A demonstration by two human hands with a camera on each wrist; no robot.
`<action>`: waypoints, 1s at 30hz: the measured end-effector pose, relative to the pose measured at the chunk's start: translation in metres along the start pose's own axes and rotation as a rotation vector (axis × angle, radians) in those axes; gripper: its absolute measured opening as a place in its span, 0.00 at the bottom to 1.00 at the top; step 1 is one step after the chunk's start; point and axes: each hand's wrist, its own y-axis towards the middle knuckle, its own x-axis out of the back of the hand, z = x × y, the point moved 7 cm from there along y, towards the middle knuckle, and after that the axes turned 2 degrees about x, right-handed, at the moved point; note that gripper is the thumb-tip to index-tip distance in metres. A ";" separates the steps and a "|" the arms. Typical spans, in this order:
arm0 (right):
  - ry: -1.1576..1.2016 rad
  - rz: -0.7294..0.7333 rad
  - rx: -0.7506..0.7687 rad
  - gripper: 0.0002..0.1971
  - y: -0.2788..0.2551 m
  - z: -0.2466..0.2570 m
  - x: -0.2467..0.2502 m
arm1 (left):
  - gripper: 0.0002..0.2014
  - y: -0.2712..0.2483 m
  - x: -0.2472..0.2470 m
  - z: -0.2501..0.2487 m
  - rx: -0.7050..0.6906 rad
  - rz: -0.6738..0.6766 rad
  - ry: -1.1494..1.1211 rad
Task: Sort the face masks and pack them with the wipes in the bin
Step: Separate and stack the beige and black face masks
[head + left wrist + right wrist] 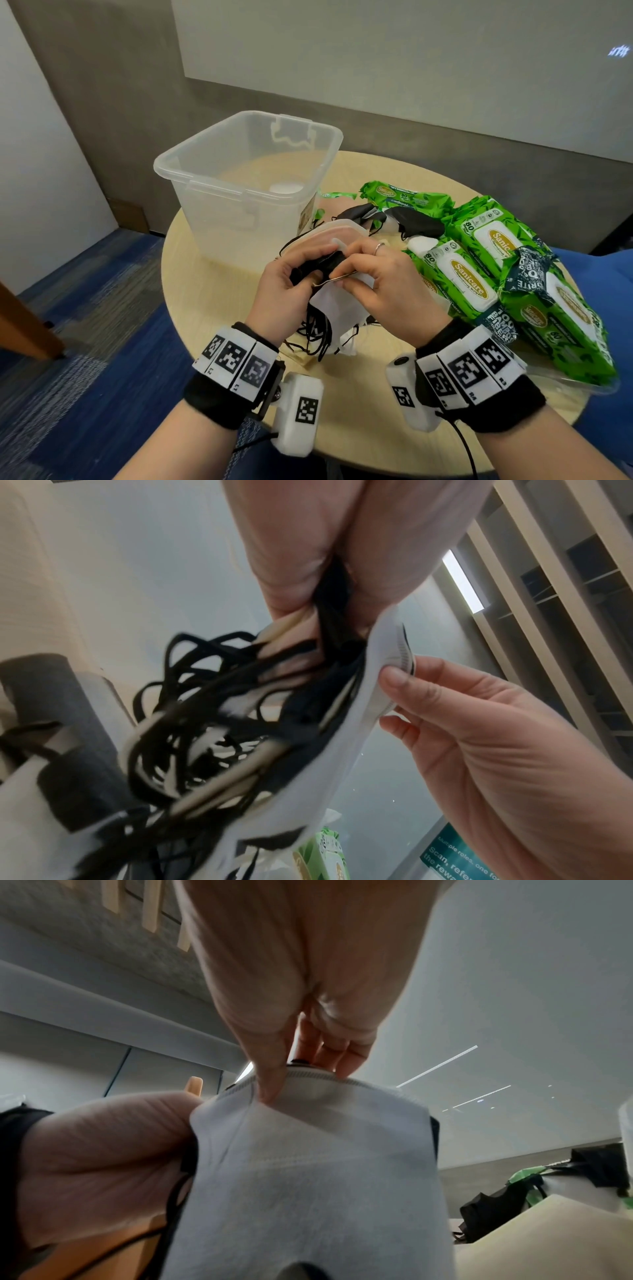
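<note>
Pinching white mask [308, 1164] seam: right hand [383, 291]; left hand [284, 294] clamps black masks [329, 631]; only head view shows bin [246, 171].

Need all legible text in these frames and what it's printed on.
"Sanicare": lid label of the green wipes packs.
"80": corner of the same packs.
"100% BAMBOO FIBER", partly creased: dark band on a pack.
"Scan, refer": teal sign, cut off.
Wristband marker tags: too small.

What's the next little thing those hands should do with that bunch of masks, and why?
Probably draw the white mask free of the bunch. The right hand pinches its top edge while the left hand grips the black masks, whose straps hang tangled. The bin looks nearly empty, so sorting comes first.
</note>
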 end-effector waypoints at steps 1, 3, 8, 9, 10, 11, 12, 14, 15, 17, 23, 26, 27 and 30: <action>-0.006 0.006 0.012 0.05 0.000 0.001 0.000 | 0.24 0.000 0.000 0.002 0.019 0.003 -0.001; -0.010 0.015 0.024 0.05 0.000 0.001 -0.001 | 0.25 0.001 0.000 0.005 0.043 0.008 0.011; 0.032 -0.009 0.027 0.05 -0.001 0.002 0.007 | 0.23 0.000 0.005 0.008 0.089 -0.026 -0.013; 0.040 -0.020 0.026 0.05 -0.001 0.001 0.010 | 0.22 0.001 0.007 0.008 0.101 -0.041 -0.054; 0.047 -0.027 0.019 0.05 -0.001 0.000 0.014 | 0.21 0.001 0.010 0.008 0.112 -0.057 -0.105; 0.055 -0.029 0.003 0.05 -0.002 -0.003 0.017 | 0.21 0.002 0.014 0.008 0.115 -0.076 -0.151; 0.060 -0.033 -0.018 0.05 -0.003 -0.007 0.021 | 0.21 0.003 0.017 0.006 0.110 -0.090 -0.187; 0.071 -0.057 -0.059 0.05 -0.006 -0.015 0.030 | 0.19 0.004 0.021 0.003 0.109 -0.113 -0.229; 0.089 -0.072 -0.081 0.06 -0.007 -0.018 0.035 | 0.16 0.004 0.022 0.002 0.110 -0.131 -0.241; 0.128 -0.096 -0.119 0.06 -0.009 -0.024 0.043 | 0.13 0.003 0.027 0.000 0.105 -0.207 -0.226; 0.212 -0.105 -0.192 0.06 -0.011 -0.035 0.052 | 0.15 0.001 0.028 -0.003 0.062 -0.264 -0.097; 0.253 -0.109 -0.214 0.10 -0.012 -0.037 0.052 | 0.12 0.000 0.030 -0.006 0.045 -0.296 -0.112; 0.265 -0.111 -0.220 0.10 -0.012 -0.037 0.052 | 0.12 0.000 0.030 -0.007 0.041 -0.306 -0.122; 0.277 -0.113 -0.233 0.10 -0.011 -0.037 0.050 | 0.16 0.000 0.030 -0.011 0.016 -0.306 -0.100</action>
